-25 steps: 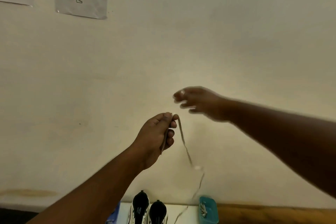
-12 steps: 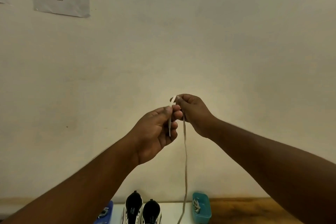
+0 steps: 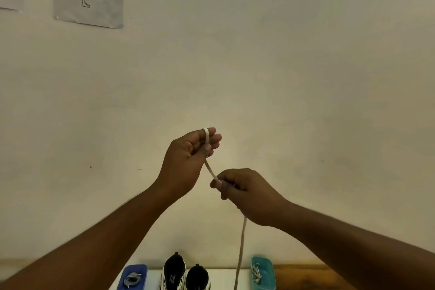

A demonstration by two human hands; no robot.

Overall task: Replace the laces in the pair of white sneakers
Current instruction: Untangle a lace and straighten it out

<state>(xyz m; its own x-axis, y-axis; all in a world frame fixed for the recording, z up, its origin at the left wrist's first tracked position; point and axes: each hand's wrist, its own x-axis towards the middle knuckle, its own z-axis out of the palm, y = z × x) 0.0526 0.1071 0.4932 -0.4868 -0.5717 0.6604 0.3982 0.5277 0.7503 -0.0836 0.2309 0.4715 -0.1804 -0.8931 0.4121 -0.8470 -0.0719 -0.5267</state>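
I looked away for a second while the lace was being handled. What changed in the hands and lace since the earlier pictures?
The right hand, free and apart a second ago, came in, pinched the white lace and has slid down below the left hand. The lace now loops over the left fingers, with its tail hanging below the right hand. Unchanged: the left hand grips the lace, and the sneakers, blue tray and teal tray stay put.

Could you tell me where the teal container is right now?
In the head view, the teal container sits at the bottom edge, right of the sneakers and just right of the hanging lace.
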